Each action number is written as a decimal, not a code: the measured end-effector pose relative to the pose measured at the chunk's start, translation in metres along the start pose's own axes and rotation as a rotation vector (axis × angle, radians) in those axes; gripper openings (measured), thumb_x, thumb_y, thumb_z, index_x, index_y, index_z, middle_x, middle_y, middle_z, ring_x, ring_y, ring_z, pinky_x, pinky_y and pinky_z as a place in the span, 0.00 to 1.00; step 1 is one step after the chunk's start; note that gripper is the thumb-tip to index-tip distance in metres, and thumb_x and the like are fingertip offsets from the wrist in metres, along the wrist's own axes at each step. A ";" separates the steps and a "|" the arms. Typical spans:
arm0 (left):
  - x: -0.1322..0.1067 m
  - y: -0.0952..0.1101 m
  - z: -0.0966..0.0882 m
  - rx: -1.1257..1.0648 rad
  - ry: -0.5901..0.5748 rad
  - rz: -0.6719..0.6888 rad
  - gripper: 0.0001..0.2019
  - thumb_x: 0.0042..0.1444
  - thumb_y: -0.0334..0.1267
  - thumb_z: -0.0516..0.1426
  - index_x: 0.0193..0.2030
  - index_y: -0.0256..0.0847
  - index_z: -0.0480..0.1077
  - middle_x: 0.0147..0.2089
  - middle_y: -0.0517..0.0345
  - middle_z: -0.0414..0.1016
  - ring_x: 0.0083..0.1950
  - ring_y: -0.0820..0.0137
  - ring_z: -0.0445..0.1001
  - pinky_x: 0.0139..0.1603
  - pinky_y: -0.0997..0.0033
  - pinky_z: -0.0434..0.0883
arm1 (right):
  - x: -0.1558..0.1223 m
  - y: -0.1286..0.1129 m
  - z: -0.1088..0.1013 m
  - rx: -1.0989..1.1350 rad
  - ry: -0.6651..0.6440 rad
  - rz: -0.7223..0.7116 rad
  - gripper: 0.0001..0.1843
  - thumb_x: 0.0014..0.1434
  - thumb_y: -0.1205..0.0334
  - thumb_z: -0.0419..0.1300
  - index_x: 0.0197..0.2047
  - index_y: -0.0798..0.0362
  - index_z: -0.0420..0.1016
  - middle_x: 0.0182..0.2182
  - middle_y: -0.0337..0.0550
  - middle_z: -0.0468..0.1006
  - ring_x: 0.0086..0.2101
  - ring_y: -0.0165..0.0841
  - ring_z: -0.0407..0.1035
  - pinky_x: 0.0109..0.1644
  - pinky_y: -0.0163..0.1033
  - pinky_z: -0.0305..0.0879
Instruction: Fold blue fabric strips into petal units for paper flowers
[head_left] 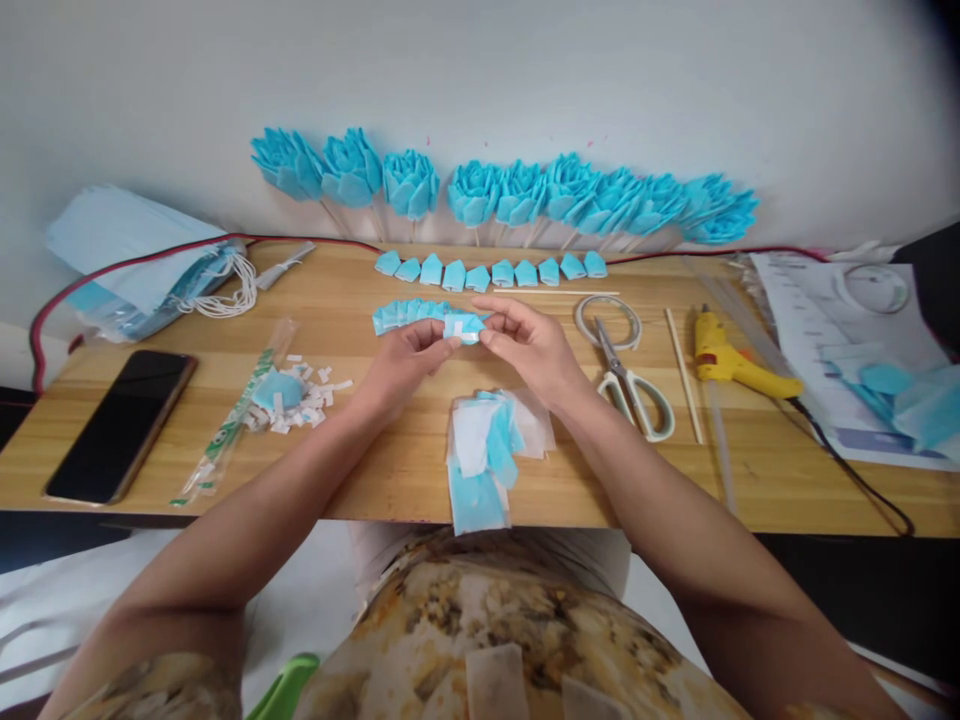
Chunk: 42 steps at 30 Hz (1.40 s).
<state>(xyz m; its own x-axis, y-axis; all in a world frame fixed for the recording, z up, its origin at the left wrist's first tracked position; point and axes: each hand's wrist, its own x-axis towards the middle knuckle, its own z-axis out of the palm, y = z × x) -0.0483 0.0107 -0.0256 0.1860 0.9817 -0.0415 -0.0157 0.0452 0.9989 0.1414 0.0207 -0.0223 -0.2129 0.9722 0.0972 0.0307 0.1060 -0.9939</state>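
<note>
Between my two hands is a small folded blue fabric petal (465,327) with a white strip across it. My left hand (409,357) pinches its left end, and my right hand (529,345) pinches its right end. Just behind my left hand lies a row of overlapping blue petals (405,312). Farther back, several separate folded petals (478,278) stand in a line. In front of my hands, a loose pile of blue and white fabric pieces (480,500) reaches the table's front edge.
Blue fabric flowers (411,185) on sticks lean against the wall. On the right are scissors (622,385), a tape roll (634,325), a wooden stick (684,375) and a yellow glue gun (739,362). A phone (120,427), white scraps (304,405) and bagged masks (142,255) lie left.
</note>
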 end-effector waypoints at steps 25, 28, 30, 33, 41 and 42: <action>0.001 0.008 0.001 0.150 0.000 0.011 0.11 0.47 0.45 0.63 0.26 0.39 0.71 0.23 0.65 0.65 0.26 0.76 0.58 0.30 0.72 0.57 | 0.000 0.000 -0.002 -0.041 -0.106 -0.004 0.22 0.55 0.59 0.64 0.55 0.50 0.77 0.34 0.38 0.78 0.33 0.30 0.69 0.40 0.40 0.67; 0.001 0.009 0.001 0.144 0.024 0.024 0.10 0.47 0.44 0.63 0.26 0.39 0.72 0.23 0.65 0.64 0.26 0.76 0.58 0.30 0.71 0.58 | 0.000 0.001 -0.002 -0.044 -0.113 -0.009 0.22 0.56 0.59 0.64 0.55 0.50 0.77 0.33 0.38 0.77 0.33 0.30 0.68 0.40 0.40 0.66; 0.002 0.009 0.001 0.138 0.041 0.033 0.10 0.47 0.44 0.63 0.26 0.39 0.72 0.24 0.64 0.66 0.26 0.76 0.58 0.30 0.72 0.58 | 0.000 0.001 -0.002 -0.056 -0.123 -0.014 0.22 0.56 0.60 0.63 0.55 0.49 0.77 0.33 0.38 0.77 0.33 0.30 0.69 0.39 0.40 0.67; 0.001 0.009 0.000 0.135 0.060 0.038 0.10 0.47 0.43 0.63 0.26 0.39 0.72 0.25 0.62 0.68 0.27 0.75 0.59 0.30 0.72 0.59 | 0.000 0.002 -0.002 -0.076 -0.128 -0.018 0.22 0.57 0.60 0.63 0.56 0.49 0.77 0.34 0.38 0.79 0.34 0.31 0.70 0.41 0.41 0.69; 0.001 0.012 0.001 0.098 0.101 0.042 0.09 0.47 0.43 0.63 0.25 0.39 0.71 0.23 0.63 0.66 0.26 0.76 0.58 0.29 0.71 0.57 | -0.001 0.000 -0.003 0.002 -0.034 0.016 0.19 0.60 0.59 0.62 0.54 0.47 0.78 0.37 0.40 0.81 0.39 0.34 0.74 0.51 0.46 0.72; 0.001 0.012 0.001 0.088 0.110 0.047 0.09 0.47 0.43 0.63 0.25 0.40 0.71 0.22 0.64 0.64 0.25 0.76 0.57 0.29 0.71 0.57 | -0.002 -0.001 -0.003 0.005 -0.029 0.021 0.18 0.60 0.58 0.63 0.54 0.47 0.78 0.37 0.39 0.80 0.38 0.34 0.74 0.50 0.46 0.72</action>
<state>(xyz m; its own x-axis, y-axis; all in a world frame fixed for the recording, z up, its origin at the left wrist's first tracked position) -0.0473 0.0118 -0.0141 0.0783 0.9969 0.0079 0.0653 -0.0130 0.9978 0.1442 0.0197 -0.0218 -0.2407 0.9677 0.0751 0.0305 0.0849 -0.9959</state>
